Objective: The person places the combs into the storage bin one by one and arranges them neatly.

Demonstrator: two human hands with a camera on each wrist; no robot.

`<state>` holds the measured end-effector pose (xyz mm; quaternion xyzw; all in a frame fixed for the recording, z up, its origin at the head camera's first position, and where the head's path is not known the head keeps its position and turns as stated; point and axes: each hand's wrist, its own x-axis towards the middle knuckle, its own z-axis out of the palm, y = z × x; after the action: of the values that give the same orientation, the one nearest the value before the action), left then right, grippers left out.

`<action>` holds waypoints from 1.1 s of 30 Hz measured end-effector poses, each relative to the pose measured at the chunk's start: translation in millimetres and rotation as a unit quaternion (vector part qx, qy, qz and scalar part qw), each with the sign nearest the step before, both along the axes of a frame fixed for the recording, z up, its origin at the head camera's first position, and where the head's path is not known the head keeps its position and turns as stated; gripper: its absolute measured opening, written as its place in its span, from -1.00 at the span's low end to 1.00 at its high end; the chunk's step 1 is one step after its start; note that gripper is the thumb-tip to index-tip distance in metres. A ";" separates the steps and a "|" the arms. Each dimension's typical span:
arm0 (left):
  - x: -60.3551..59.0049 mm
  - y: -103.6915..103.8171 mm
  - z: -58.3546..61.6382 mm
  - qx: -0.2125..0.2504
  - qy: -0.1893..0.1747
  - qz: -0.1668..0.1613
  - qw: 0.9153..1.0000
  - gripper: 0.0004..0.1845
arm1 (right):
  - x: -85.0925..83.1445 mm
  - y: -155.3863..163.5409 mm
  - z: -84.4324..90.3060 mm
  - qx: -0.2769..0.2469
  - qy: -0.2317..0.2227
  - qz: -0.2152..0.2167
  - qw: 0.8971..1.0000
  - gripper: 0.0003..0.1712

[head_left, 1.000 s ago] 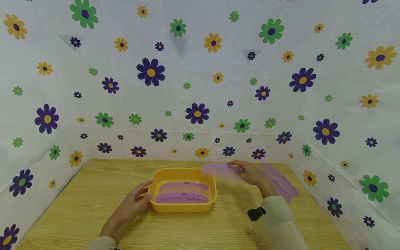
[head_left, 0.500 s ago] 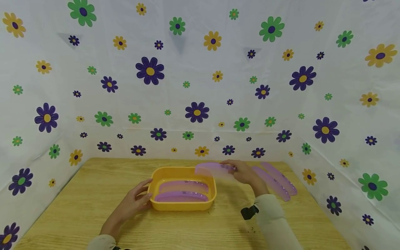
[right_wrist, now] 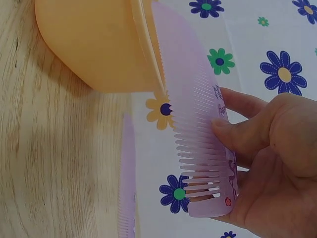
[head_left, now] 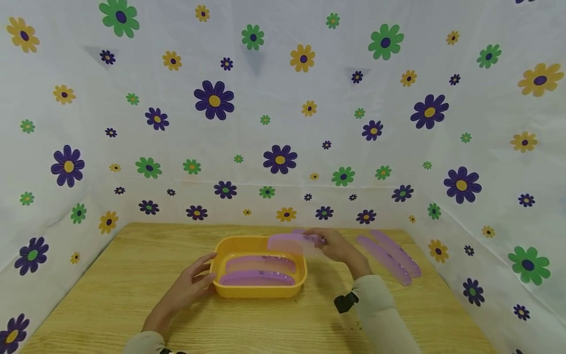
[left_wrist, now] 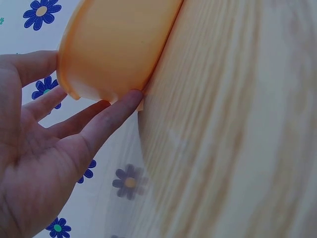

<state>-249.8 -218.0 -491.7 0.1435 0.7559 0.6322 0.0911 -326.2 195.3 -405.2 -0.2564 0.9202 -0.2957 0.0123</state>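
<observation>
Left hand (head_left: 187,290): rests on the table (head_left: 132,275) against the left outer wall of the yellow tub (head_left: 258,293). The fingers are straight and spread; in the left wrist view the fingertips (left_wrist: 130,99) touch the tub's lower edge. The hand grips nothing.

Yellow tub: sits on the table at centre, between the two hands. Two purple combs (head_left: 258,279) lie flat inside it, side by side, long axes running left to right.

Held comb (head_left: 289,242): pale purple, suspended above the rear right corner of the tub, with its free end over the tub's interior. It is roughly level and clear of the combs below. In the right wrist view the comb (right_wrist: 198,124) runs past the tub rim, teeth facing the table side; whether it touches the rim cannot be told.

Right hand (head_left: 338,247): positioned just right of the tub, above the table. It pinches the right end of the held comb, with the thumb (right_wrist: 237,136) pressed on the flat face near the teeth and the other fingers behind the comb.

Loose combs (head_left: 391,258): two further purple combs lie on the table to the right of the right hand, parallel and set on a diagonal, near the flowered backdrop (head_left: 283,123).
</observation>
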 end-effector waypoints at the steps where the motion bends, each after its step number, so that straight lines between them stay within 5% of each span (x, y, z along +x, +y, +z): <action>1: -0.1 0.0 -0.2 0.000 0.001 0.000 1.000 -0.31 | 0.0 -1.4 -0.2 0.000 0.001 0.002 1.000 -0.44; 33: 0.4 0.9 1.9 -0.004 -0.006 0.006 1.000 -0.31 | -1.3 -46.3 1.5 -0.014 -0.061 0.006 0.998 -0.33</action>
<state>-249.4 -217.1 -489.8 0.1353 0.7590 0.6302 0.0924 -327.5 148.9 -403.7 -0.2438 0.9119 -0.3236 0.0662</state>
